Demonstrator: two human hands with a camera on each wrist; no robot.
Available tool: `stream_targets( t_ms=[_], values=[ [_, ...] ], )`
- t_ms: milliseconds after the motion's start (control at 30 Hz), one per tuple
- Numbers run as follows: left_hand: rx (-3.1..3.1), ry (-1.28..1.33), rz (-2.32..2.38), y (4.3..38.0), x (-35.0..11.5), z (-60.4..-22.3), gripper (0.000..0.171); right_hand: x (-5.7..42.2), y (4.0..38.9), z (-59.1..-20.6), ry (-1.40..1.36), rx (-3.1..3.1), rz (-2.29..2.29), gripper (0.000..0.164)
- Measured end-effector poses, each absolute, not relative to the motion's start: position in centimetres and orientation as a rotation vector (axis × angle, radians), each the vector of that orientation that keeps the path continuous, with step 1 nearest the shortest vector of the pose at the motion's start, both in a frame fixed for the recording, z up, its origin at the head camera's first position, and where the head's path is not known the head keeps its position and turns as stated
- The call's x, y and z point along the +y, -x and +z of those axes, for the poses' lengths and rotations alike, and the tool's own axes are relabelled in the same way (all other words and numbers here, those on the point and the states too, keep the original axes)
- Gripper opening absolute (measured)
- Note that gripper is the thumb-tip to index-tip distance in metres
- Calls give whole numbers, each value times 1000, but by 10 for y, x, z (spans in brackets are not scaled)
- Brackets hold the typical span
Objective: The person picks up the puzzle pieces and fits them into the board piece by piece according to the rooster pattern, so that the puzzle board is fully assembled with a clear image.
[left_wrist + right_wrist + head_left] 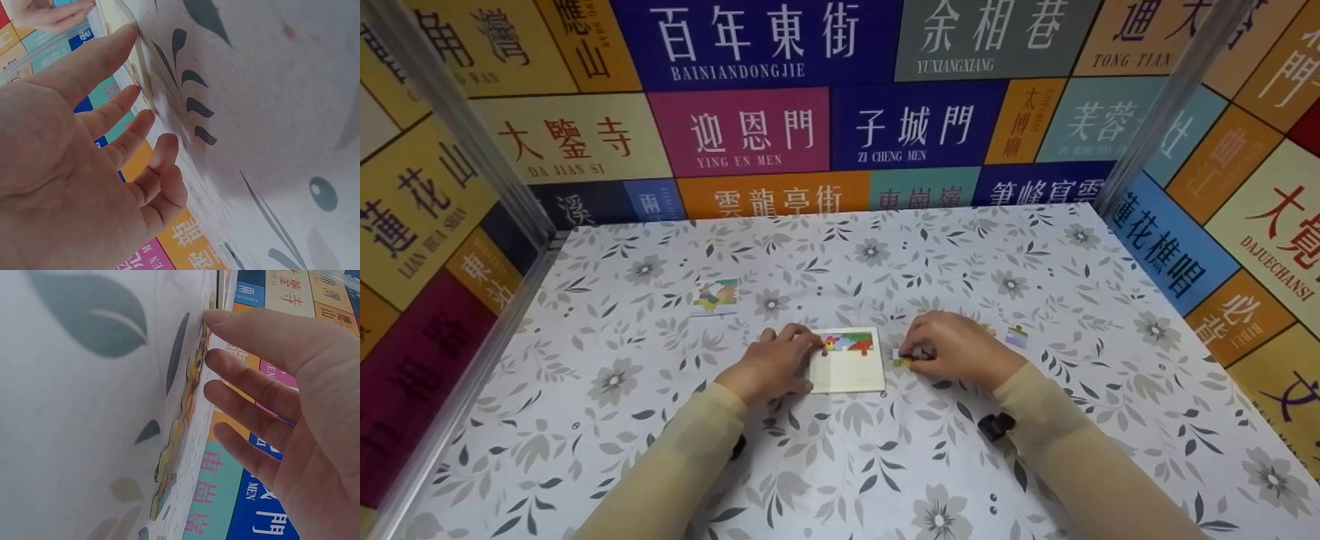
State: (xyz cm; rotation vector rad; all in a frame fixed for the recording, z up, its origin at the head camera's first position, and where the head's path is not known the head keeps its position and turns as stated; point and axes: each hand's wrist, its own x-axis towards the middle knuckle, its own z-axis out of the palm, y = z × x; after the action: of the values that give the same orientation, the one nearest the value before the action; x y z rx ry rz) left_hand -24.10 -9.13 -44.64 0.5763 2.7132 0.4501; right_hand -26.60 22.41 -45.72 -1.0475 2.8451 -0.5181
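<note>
Backdrop: colourful wall panels point(739, 129) with large Chinese characters, many with smaller Latin lettering, stand beyond the far edge and along the left and right sides.
Tabletop: white tablecloth point(817, 472) printed with grey flowers, leaves and small dots.
Puzzle board: a shallow cream board point(851, 373) lies flat near the middle of the table, between the two hands; its near part shows plain cream.
Fitted strip: a row of bright pieces point(847, 343), with red, green and pale blue, runs along the board's far side.
Left hand: the person's left hand point(775, 361) rests at the board's left edge, fingers relaxed and gently bent, thumb nearer and fingertips farther along that edge, touching it.
Right hand: the person's right hand point(960, 346) is lowered just right of the board, thumb and fingertips at the small puzzle pieces point(898, 357); whether it pinches one cannot be told.
Lone piece: another loose piece point(1017, 337), purple and green, lies to the right, beyond the right hand.
Picture square: a small multicoloured square point(715, 297) lies flat, farther away and left of the board.
Sleeves: both arms wear pale yellow sleeves point(675, 450); a black device point(996, 427) shows at the right wrist.
</note>
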Motion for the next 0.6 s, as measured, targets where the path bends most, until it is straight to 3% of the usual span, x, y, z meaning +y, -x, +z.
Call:
stream_targets(
  t_ms=[600],
  values=[
    [2735,-600,419,241,-89,-445,60,222,265,-461,1069,2876,-532,11]
  ],
)
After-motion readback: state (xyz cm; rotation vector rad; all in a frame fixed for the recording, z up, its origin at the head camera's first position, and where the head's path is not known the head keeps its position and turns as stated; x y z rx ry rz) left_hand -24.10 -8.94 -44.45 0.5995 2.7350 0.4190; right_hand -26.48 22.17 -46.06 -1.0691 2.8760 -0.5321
